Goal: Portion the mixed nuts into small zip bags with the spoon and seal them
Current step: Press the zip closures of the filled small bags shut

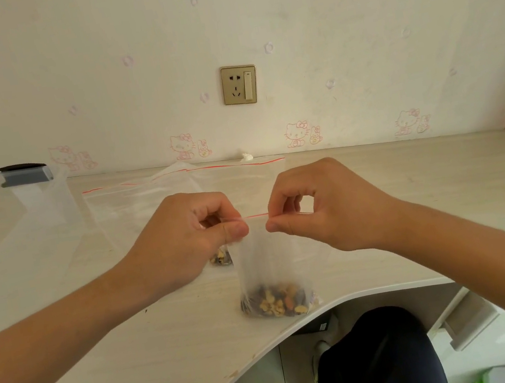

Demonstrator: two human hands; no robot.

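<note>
A small clear zip bag (268,262) with a red strip at its mouth stands upright near the table's front edge. Mixed nuts (277,301) fill its bottom. My left hand (191,235) pinches the left end of the zip strip. My right hand (321,209) pinches the right end, a short gap of red strip showing between the two. Behind my left hand lies another small heap of nuts (221,257), mostly hidden. No spoon is in view.
Several large empty zip bags (182,183) with red strips lie flat at the back of the pale table (104,352). A grey and dark object (24,174) sits at the back left by the wall. The table's curved front edge runs below the bag.
</note>
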